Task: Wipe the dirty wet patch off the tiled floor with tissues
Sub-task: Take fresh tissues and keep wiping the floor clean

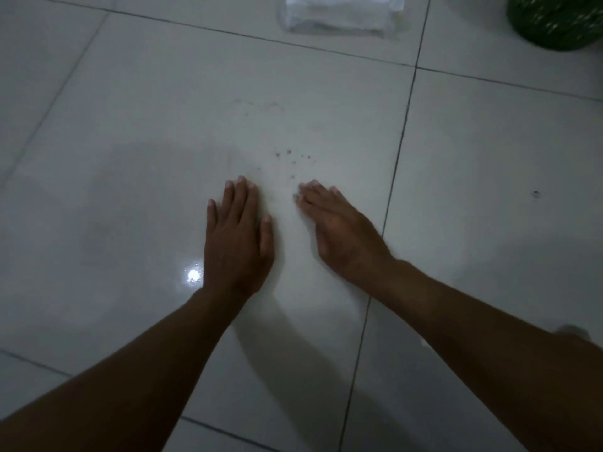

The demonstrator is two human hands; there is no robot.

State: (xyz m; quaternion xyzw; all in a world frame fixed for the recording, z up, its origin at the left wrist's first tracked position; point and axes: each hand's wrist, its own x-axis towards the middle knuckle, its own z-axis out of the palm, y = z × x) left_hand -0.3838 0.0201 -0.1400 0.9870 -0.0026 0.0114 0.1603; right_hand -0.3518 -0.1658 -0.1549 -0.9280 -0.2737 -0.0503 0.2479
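Note:
The dirty patch (290,158) is a scatter of dark specks and faint smears on a glossy white floor tile, just beyond my fingertips. My left hand (236,236) lies flat, palm down, on the tile with fingers together and nothing in it. My right hand (336,226) also rests on the tile to the right, fingers extended toward the specks; a small grey bit sits at its fingertips. A clear plastic pack of white tissues (339,14) lies on the floor at the top edge, well beyond both hands.
A dark green round container (554,21) stands at the top right corner. Dark grout lines (396,158) cross the floor. One lone dark speck (536,194) lies on the tile to the right. A lamp glare (193,275) shines beside my left wrist.

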